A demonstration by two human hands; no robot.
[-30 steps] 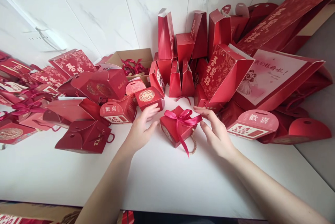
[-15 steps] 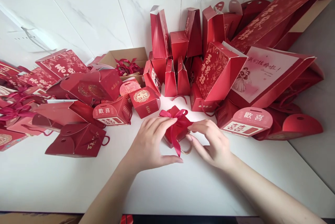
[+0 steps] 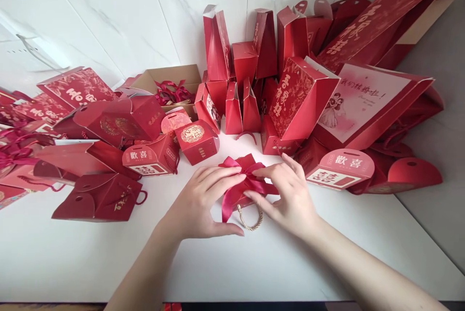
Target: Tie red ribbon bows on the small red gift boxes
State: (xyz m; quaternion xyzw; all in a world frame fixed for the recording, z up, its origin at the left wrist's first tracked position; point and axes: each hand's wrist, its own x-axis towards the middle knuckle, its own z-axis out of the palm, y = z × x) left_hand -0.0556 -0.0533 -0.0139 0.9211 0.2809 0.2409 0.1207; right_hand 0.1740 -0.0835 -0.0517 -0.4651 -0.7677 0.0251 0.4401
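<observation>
A small red gift box (image 3: 248, 162) with a pink-red ribbon bow (image 3: 250, 185) and a beige cord handle (image 3: 249, 217) sits on the white table (image 3: 225, 262) in the middle. My left hand (image 3: 203, 204) curls over the box's left side, fingertips pinching the bow. From the right, my right hand (image 3: 286, 194) pinches the ribbon at its knot. Most of the box is hidden under both hands.
Many red gift boxes and paper bags crowd the back and both sides, such as a round-topped box (image 3: 339, 169), a square box (image 3: 197, 141) and a flat flap box (image 3: 100, 197). A cardboard box (image 3: 170, 81) of ribbons stands by the wall. Bare tabletop lies toward me.
Both hands closed in from beside the box onto its bow. The box has slid slightly toward me, and the ribbon tail and cord handle now lie further out in front.
</observation>
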